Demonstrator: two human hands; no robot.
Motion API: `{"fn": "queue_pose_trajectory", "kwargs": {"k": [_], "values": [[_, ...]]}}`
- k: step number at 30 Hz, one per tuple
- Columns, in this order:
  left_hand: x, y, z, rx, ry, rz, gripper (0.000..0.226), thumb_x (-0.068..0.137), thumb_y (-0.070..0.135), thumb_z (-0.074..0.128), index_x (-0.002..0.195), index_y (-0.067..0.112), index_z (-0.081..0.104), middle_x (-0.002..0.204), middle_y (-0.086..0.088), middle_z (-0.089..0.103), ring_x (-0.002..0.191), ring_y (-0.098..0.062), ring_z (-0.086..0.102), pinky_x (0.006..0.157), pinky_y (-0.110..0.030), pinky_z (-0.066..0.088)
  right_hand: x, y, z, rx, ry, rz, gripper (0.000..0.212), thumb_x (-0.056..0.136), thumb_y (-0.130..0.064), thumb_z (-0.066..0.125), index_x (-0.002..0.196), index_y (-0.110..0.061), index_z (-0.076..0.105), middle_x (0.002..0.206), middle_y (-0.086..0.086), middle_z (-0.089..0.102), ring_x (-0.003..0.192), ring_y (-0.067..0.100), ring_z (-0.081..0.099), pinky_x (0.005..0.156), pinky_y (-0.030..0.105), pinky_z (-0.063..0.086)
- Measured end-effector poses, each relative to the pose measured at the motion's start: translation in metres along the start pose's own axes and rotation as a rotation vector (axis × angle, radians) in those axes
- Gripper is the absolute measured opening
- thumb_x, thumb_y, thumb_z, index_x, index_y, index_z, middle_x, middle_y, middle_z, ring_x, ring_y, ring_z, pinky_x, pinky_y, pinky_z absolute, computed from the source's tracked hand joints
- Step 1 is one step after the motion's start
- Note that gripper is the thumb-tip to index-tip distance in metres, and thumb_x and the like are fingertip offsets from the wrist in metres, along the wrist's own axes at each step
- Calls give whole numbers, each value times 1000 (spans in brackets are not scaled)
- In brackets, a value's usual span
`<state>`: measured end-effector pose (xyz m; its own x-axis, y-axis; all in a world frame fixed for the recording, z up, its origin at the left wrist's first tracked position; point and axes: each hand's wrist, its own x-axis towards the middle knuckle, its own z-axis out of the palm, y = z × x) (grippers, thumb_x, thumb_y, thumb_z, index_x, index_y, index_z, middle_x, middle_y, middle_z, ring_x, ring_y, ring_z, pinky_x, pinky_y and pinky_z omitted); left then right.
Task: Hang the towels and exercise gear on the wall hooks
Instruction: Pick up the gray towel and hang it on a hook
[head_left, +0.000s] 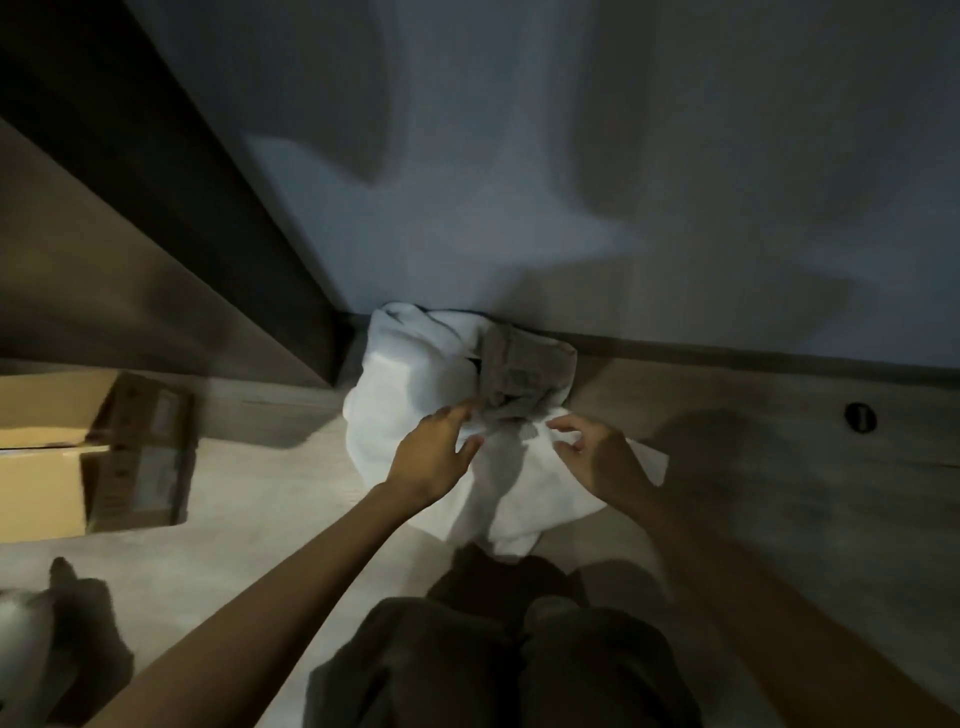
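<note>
reaching down side by side, the left hand (434, 452) and right hand (597, 452) sit a little apart over the near half of a white towel (395, 410). their fingers are loosely curled and parted, with no cloth plainly pinched; whether the tips touch it i cannot tell. the towel lies heaped on the floor (260, 493), running from the knees to the foot of the wall (571, 182). a grey-brown towel (524, 374) rests on its far end, just beyond the left fingertips, so the left hand looks nearer. no hooks show. a cardboard box (62, 452) stands well left.
</note>
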<state>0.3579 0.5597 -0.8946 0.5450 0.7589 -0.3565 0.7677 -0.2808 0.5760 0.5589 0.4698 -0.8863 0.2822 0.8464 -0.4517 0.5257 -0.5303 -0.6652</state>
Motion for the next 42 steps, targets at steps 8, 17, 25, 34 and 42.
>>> {"fn": "queue_pose_trajectory", "kwargs": {"k": [8, 17, 25, 34, 42], "values": [[95, -92, 147, 54, -25, 48, 58, 93, 29, 53, 145, 21, 29, 141, -6, 42, 126, -28, 42, 95, -34, 41, 121, 125, 106, -37, 22, -41, 31, 86, -10, 62, 116, -11, 63, 112, 12, 66, 87, 20, 60, 79, 18, 42], [133, -129, 202, 52, 169, 261, 64, 89, 33, 60, 145, 23, 33, 144, -6, 41, 129, -27, 39, 101, -40, 43, 173, 165, 146, -155, 153, -85, 17, 87, -19, 63, 99, -8, 68, 102, 13, 65, 89, 26, 60, 71, 23, 38], [151, -96, 182, -186, 252, 355, 40, 89, 47, 47, 119, 21, 55, 123, -2, 57, 112, -19, 53, 95, -41, 46, 137, 117, 79, 251, 183, -383, 9, 90, -24, 58, 91, -16, 62, 78, -6, 63, 72, 2, 61, 66, 17, 48], [126, 3, 82, -554, 243, 257, 16, 95, 34, 51, 109, 35, 44, 96, 13, 60, 85, -4, 59, 76, -23, 48, 98, 38, -10, 554, 418, -366, 18, 91, -15, 58, 76, -23, 52, 71, -1, 60, 69, 8, 59, 62, 20, 49], [38, 143, -55, -529, 384, 446, 9, 90, 14, 59, 98, 17, 58, 100, 4, 55, 97, -9, 57, 86, -34, 50, -11, -100, -144, 477, 468, -352, 23, 80, -18, 73, 66, -24, 56, 56, -9, 57, 57, 3, 55, 59, 19, 47]]}}
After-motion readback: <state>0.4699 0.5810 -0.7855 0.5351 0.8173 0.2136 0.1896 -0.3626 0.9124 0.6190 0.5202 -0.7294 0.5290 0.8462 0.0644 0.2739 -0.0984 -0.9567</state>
